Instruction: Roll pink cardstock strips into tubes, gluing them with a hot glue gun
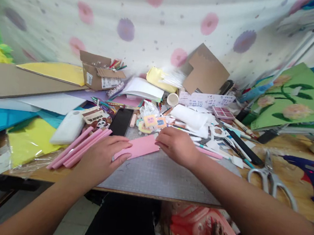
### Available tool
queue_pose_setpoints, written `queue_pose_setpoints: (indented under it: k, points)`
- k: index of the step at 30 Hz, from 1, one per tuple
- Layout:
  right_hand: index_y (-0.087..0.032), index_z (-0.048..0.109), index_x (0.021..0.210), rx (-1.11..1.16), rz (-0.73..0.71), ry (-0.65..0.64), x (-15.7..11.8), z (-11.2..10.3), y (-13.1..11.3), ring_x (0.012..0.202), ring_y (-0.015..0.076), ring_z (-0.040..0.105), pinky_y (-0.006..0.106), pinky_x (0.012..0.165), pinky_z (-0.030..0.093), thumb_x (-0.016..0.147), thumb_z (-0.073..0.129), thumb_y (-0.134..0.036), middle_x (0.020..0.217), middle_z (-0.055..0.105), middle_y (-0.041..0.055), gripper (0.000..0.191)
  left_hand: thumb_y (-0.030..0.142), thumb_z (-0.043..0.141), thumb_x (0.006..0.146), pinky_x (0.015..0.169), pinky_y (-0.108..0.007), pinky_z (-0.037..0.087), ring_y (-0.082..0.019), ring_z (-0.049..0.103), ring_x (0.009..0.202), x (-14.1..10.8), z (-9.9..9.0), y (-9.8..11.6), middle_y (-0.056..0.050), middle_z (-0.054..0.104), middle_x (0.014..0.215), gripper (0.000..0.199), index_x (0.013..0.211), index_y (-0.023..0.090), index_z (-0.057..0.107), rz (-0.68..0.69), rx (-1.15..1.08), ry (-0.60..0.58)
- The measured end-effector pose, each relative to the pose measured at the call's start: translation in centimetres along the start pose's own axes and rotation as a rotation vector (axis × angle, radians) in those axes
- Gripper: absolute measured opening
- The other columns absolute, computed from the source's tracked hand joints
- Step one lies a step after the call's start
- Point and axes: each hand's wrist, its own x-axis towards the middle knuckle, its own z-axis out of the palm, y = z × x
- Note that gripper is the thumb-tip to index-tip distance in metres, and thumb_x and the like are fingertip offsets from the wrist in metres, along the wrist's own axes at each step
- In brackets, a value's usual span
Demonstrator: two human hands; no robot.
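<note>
The pink paper (143,146) lies over the grey mat (166,181) at the middle of the table (250,199), stretched between the two hands. The left hand (102,158) is at its left end, the fingers close together along the upper side and the thumb spread away below them; whether they grip the sheet or only press on it, I cannot tell. The right hand (178,145) has its fingertips drawn together, pinching the right end of the paper.

Several pink tubes (84,146) lie side by side, slanting, just beyond the left hand and partly hidden by it. Behind them are a white pack (68,127) and a yellow sheet (31,140), and a dark phone (121,121) lies between the tubes and some small yellow pieces (150,121) near the paper's far edge. Past the right hand are a white roll (188,115) and a scatter of pens. To the right, the scissors (271,177) rest near the blue glue gun (308,168). A cardboard box (98,73) stands at the back, before a flowered curtain (102,4).
</note>
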Motion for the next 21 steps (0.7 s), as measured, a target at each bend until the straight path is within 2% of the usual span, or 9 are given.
queue_pose_setpoints:
  k: [2, 4, 8, 12, 14, 16, 17, 19, 21]
  points:
    - [-0.018, 0.066, 0.089, 0.090, 0.046, 0.024, -2.4, -1.8, 0.5, 0.089, 0.0193, 0.058, 0.030, 0.079, 0.042, 0.094, 0.049, -0.030, 0.092, 0.066, 0.0076, 0.022, 0.046, 0.054, 0.083, 0.096, -0.041, 0.044, -0.027, 0.060, 0.104, 1.1, 0.1, 2.0, -0.007, 0.068, 0.105, 0.030, 0.093, 0.020, 0.065, -0.142, -0.299, -0.103]
    - [-0.019, 0.066, 0.087, 0.192, 0.111, 0.017, -5.0, -3.1, 1.2, 0.074, 0.0147, 0.059, 0.024, 0.068, 0.044, 0.093, 0.050, -0.032, 0.081, 0.067, 0.0024, 0.021, 0.045, 0.050, 0.084, 0.077, -0.036, 0.052, -0.022, 0.066, 0.078, 2.2, 0.8, 4.1, -0.003, 0.070, 0.078, 0.029, 0.070, 0.020, 0.057, -0.203, -0.470, -0.236]
    - [-0.019, 0.066, 0.097, 0.308, 0.306, 0.043, -9.5, -3.4, 2.7, 0.067, 0.0138, 0.059, 0.022, 0.056, 0.043, 0.090, 0.048, -0.035, 0.080, 0.068, 0.0018, 0.025, 0.044, 0.048, 0.082, 0.057, -0.028, 0.052, -0.016, 0.065, 0.058, 3.7, 3.5, 6.7, -0.001, 0.068, 0.064, 0.029, 0.064, 0.021, 0.044, -0.266, -0.719, -0.483]
    - [-0.018, 0.067, 0.089, 0.383, 0.442, 0.064, -12.0, -2.4, 4.4, 0.065, 0.0139, 0.058, 0.022, 0.054, 0.043, 0.086, 0.048, -0.031, 0.077, 0.067, 0.0020, 0.023, 0.049, 0.046, 0.082, 0.051, -0.027, 0.050, -0.016, 0.062, 0.051, 3.6, 5.5, 7.0, -0.002, 0.067, 0.061, 0.032, 0.069, 0.020, 0.048, -0.349, -0.782, -0.653]
    - [-0.018, 0.067, 0.082, 0.398, 0.476, 0.053, -12.8, -2.1, 5.2, 0.066, 0.0139, 0.059, 0.022, 0.056, 0.043, 0.084, 0.050, -0.027, 0.075, 0.068, 0.0014, 0.020, 0.051, 0.048, 0.083, 0.044, -0.025, 0.043, -0.015, 0.054, 0.042, 3.3, 5.8, 7.1, 0.001, 0.059, 0.048, 0.036, 0.063, 0.021, 0.047, -0.341, -0.671, -0.634]
    - [-0.017, 0.067, 0.080, 0.372, 0.504, 0.051, -13.4, -1.9, 5.6, 0.066, 0.0142, 0.060, 0.023, 0.057, 0.043, 0.082, 0.051, -0.022, 0.073, 0.068, 0.0011, 0.016, 0.047, 0.051, 0.085, 0.042, -0.026, 0.037, -0.015, 0.047, 0.040, 3.0, 6.0, 7.5, 0.002, 0.050, 0.042, 0.039, 0.055, 0.021, 0.046, -0.125, -0.405, -0.432]
    - [-0.017, 0.067, 0.081, 0.347, 0.511, 0.050, -13.6, -1.8, 5.6, 0.066, 0.0143, 0.060, 0.023, 0.057, 0.043, 0.082, 0.051, -0.019, 0.073, 0.069, 0.0011, 0.016, 0.042, 0.051, 0.086, 0.045, -0.028, 0.038, -0.016, 0.049, 0.044, 2.9, 6.2, 8.0, 0.001, 0.052, 0.047, 0.037, 0.056, 0.021, 0.049, 0.075, -0.245, -0.276]
    - [-0.018, 0.068, 0.081, 0.281, 0.497, 0.037, -13.9, -1.8, 5.4, 0.066, 0.0140, 0.061, 0.023, 0.058, 0.044, 0.082, 0.052, -0.015, 0.073, 0.069, 0.0011, 0.017, 0.031, 0.048, 0.089, 0.057, -0.030, 0.044, -0.019, 0.059, 0.061, 2.7, 7.2, 9.2, -0.002, 0.065, 0.068, 0.024, 0.073, 0.023, 0.063, 0.524, -0.056, -0.055]
    - [-0.019, 0.069, 0.082, 0.196, 0.445, 0.012, -14.2, -2.1, 5.2, 0.073, 0.0149, 0.063, 0.024, 0.066, 0.047, 0.082, 0.056, -0.015, 0.078, 0.071, 0.0018, 0.013, 0.025, 0.043, 0.090, 0.072, -0.031, 0.047, -0.021, 0.064, 0.083, 2.5, 8.9, 10.3, -0.005, 0.071, 0.094, 0.025, 0.098, 0.022, 0.067, 0.823, 0.061, 0.099]
